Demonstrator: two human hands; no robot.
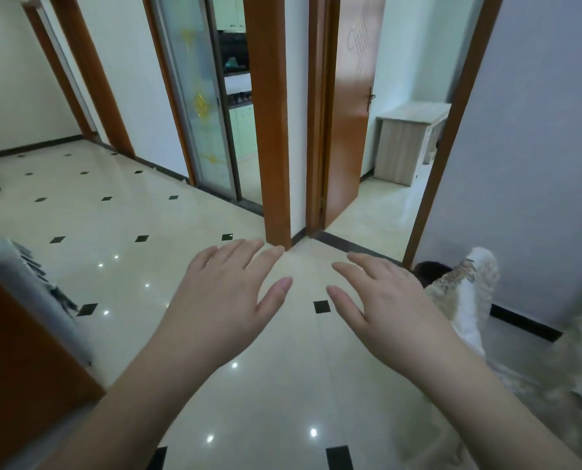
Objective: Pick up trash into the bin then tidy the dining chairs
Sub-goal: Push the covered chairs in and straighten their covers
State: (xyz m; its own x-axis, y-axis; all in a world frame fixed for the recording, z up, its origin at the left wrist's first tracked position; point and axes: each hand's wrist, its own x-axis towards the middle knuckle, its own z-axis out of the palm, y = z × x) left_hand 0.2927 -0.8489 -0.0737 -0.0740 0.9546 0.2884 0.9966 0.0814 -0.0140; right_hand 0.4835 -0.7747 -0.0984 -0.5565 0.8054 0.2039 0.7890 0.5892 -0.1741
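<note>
My left hand [225, 300] and my right hand [381, 300] are held out in front of me above the shiny cream floor, palms down, fingers straight and slightly spread. Neither hand holds or touches anything. No trash and no dining chair can be made out. A dark round object [426, 271], perhaps a bin, shows at the right just past my right hand, partly hidden behind a white and gold patterned cloth [465, 300].
A wooden pillar [269, 130] stands straight ahead between a sliding glass kitchen door [194, 96] and an open wooden door [347, 113] to a room with a small table [408, 140]. A brown furniture edge [14, 351] fills the lower left.
</note>
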